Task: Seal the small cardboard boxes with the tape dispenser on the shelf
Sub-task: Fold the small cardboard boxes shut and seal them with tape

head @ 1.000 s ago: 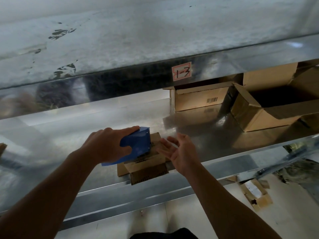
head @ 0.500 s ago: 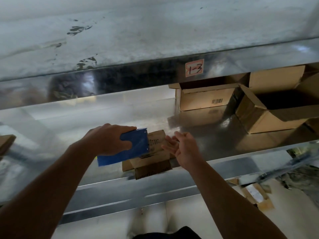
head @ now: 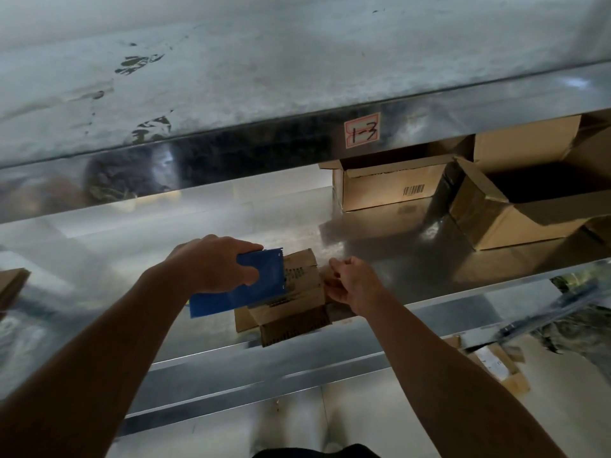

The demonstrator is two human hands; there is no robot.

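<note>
On shelf, front edge: small cardboard box (head: 294, 312) sits just inside the lip of the metal shelf (head: 396, 259), printed top flap up, dark near face toward the camera.
Left hand (head: 211, 262): gripping the blue tape dispenser (head: 261, 282), fingers curled over its top edge, thumb on the near face.
Dispenser position: tilted, right end lying over the left part of the box top, touching it or just above; contact point hidden.
Right hand (head: 353, 280): at the box's right side, fingers and thumb curled round the cardboard edge there, holding it.
Tape: not discernible, too dark and blurred.
Shelf rear right: open box with barcode (head: 386, 190), beside it a larger open box (head: 515, 223), both well apart from the hands.
Upper shelf rim: tag reading 1-3 (head: 362, 130).
Left edge: cardboard piece (head: 11, 285), cropped.
Floor, lower right: another box (head: 496, 365), blurred.
</note>
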